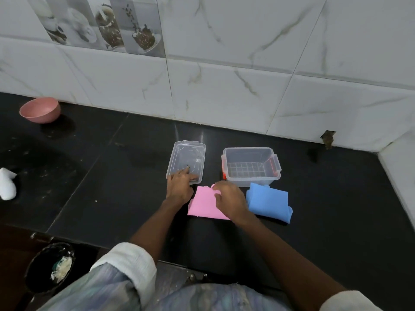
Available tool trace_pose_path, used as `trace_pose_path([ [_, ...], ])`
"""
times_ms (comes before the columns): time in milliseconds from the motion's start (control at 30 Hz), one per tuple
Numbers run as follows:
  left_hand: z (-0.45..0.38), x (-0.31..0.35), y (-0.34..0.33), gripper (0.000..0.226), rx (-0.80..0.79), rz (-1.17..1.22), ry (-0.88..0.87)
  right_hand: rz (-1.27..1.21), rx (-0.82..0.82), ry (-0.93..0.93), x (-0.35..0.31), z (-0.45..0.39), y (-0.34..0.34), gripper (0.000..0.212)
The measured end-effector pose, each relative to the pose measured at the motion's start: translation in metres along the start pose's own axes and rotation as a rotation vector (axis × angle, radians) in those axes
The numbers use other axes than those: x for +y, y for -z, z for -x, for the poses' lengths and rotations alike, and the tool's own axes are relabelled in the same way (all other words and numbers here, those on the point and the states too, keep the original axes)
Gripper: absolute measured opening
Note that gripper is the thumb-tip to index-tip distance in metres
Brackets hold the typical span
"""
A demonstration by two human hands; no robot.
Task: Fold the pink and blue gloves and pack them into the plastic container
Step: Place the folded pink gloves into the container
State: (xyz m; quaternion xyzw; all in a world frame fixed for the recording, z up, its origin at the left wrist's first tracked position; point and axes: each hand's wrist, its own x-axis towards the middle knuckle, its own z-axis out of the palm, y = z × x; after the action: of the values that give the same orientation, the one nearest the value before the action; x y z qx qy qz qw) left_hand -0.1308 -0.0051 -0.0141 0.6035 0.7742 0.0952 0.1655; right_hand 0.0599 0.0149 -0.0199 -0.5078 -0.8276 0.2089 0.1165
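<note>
So the pink glove (203, 204) was lying flat on the black counter (112, 198), right in front of the clear plastic container (251, 166), and the blue glove (268, 202) sat just to its right, already looking folded over on itself. The container was open and empty, with its lid (186, 161) parked upside down beside it on the left. The right hand (229, 199) was resting on top of the pink glove with the fingers curled down at its far edge, honestly couldn't tell if it was pinching the fabric or just pressing. The left hand (179, 184) was spread flat and open, fingertips touching the lid's near end, not gripping anything. My read: the pink fold was the step in hand. The next move would need that edge lifted and laid over neatly, small enough for the tub.
</note>
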Motion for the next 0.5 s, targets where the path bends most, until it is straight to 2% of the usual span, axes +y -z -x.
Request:
trace_pose_path([
  [100, 0.022, 0.020, -0.016, 0.027, 0.259, 0.164, 0.110, 0.075, 0.226, -0.068, 0.002, 0.026, -0.013, 0.029],
  [167, 0.040, 0.030, -0.027, 0.022, 0.294, 0.263, 0.170, 0.075, 0.274, -0.131, 0.002, 0.037, -0.017, 0.030],
  [233, 0.053, 0.039, -0.038, 0.035, 0.185, 0.309, 0.254, 0.037, 0.220, -0.220, 0.002, 0.039, -0.018, 0.037],
  [333, 0.055, 0.047, -0.044, 0.058, 0.046, 0.242, 0.332, -0.041, 0.133, -0.397, -0.001, 0.034, -0.018, 0.052],
  [500, 0.035, 0.039, -0.033, 0.070, -0.175, 0.311, 0.462, -0.192, 0.052, -0.516, 0.001, 0.024, -0.019, 0.050],
])
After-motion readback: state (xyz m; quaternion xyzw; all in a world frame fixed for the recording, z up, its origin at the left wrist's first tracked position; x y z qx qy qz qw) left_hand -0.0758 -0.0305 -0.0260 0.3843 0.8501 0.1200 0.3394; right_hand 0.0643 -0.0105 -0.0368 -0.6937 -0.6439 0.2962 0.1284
